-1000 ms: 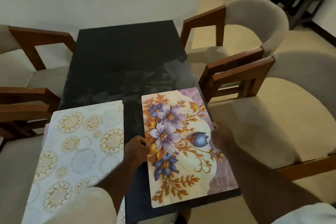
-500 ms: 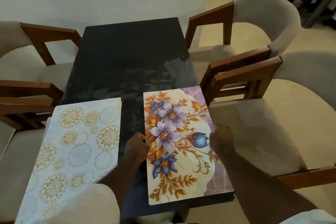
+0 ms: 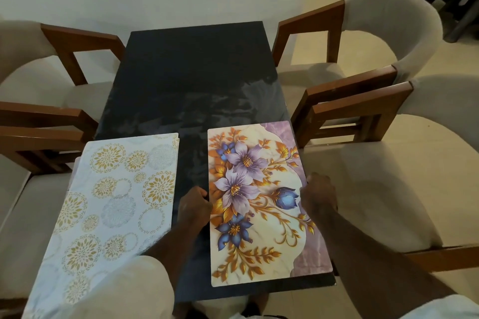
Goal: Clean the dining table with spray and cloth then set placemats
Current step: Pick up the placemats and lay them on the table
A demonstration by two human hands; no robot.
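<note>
Since the earlier frames, the floral placemat [image 3: 261, 202] has slid slightly toward the table's near edge, with both hands keeping their hold. It lies flat at about five o'clock on the dark dining table [image 3: 197, 80], its right edge near the table's side. The left hand [image 3: 194, 206] pinches its left edge; the right hand [image 3: 319, 198] grips its right edge, forearms roughly parallel. Squaring it with the gold-patterned placemat [image 3: 114, 194] at seven o'clock, which overhangs the table's left side, would likely finish this step.
</note>
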